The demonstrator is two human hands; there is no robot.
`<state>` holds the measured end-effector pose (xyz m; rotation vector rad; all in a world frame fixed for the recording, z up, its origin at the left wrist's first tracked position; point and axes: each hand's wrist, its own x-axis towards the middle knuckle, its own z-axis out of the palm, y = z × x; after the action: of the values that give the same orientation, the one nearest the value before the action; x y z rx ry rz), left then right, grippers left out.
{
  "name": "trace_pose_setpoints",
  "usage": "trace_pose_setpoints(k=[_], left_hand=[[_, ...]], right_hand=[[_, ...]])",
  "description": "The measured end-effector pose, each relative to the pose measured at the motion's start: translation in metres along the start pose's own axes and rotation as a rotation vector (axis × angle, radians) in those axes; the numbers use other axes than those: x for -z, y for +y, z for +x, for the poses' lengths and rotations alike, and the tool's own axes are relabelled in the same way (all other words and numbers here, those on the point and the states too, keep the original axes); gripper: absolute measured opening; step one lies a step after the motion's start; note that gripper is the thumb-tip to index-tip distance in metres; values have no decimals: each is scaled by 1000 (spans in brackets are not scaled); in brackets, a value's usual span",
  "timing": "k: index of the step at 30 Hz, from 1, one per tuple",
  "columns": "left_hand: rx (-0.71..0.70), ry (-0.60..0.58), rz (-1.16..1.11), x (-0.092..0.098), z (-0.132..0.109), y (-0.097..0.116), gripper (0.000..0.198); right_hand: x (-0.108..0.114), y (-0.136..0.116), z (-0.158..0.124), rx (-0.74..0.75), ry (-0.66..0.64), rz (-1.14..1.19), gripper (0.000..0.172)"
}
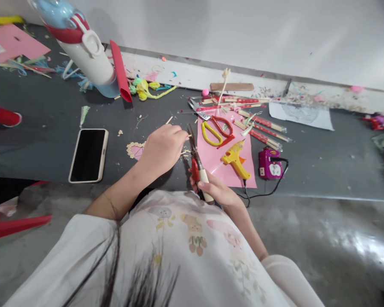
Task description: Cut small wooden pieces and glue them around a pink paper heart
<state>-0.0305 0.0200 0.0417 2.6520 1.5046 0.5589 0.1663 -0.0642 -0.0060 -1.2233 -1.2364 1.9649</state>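
My right hand [211, 187] is wrapped round the handles, one red and one cream, of a pair of pliers [193, 149]. Their long dark jaws point away from me. My left hand [164, 147] is closed in a pinch close to the jaws. From its fingertips pokes the pale end of a thin wooden stick [189, 136], between or just at the jaws. Partly hidden behind my left wrist lies a pink piece edged with small pale wooden bits [134, 150]. Short wooden scraps [186, 152] lie under the jaws.
Right of my hands, scissors [216, 130] and a yellow glue gun [236, 160] rest on pink paper [225, 175], near wrapped chopsticks [262, 134] and a purple box [270, 164]. Leftward are a phone [88, 155], a tall bottle [89, 59] and a red spool [6, 117].
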Motion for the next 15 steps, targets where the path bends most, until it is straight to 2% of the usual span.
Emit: trace_pose_setpoints(k=[8, 12, 15], left_hand=[[32, -20, -58, -2, 1, -3, 24], [53, 30, -95, -4, 0, -4, 23], [63, 66, -106, -5, -3, -3, 22]], right_hand=[[-4, 8, 2, 22, -44, 289, 47], [-3, 15, 3, 55, -111, 436, 48], [0, 18, 3, 78, -152, 436, 50]])
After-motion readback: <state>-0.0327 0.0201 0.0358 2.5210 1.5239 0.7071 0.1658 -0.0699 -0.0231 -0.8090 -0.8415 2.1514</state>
